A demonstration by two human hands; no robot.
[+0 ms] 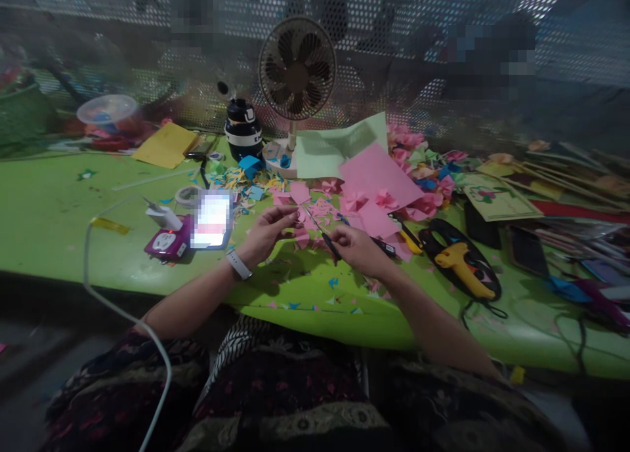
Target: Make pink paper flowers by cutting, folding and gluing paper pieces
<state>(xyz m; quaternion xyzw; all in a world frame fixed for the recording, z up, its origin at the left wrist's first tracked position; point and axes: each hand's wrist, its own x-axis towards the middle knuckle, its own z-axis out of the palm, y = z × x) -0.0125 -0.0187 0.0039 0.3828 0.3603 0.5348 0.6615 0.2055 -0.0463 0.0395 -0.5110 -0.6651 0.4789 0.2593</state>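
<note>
**Two hands at work on pink paper at the green bench**

At frame centre we see the left hand [268, 232], a white wristband [239, 266] on its wrist, with fingertips drawn together; its grip is narrow and closed on a small pink paper piece [298, 225]. Just right of it, the right hand [358, 245] closes its grip around a thin tool [329, 244] with a dark handle. The tool's slim shaft slants up and left to meet the pink piece at the left fingertips. We cannot tell what kind of tool it is. Both hands lie low over the bench [44, 209], amid pink and blue paper scraps [315, 304].

Behind the hands, a large pink sheet [378, 173] overlaps a pale green sheet [335, 151]. Folded paper flowers [418, 151] are heaped to the right of these. A small fan [296, 68] stands at upper centre, with a dark bottle [243, 132] to its left. Left of the hands a lit phone [211, 219] rests beside a purple socket block [165, 243], from which a white cable [123, 315] loops to the lower left. A yellow glue gun [465, 269] lies at right.
</note>
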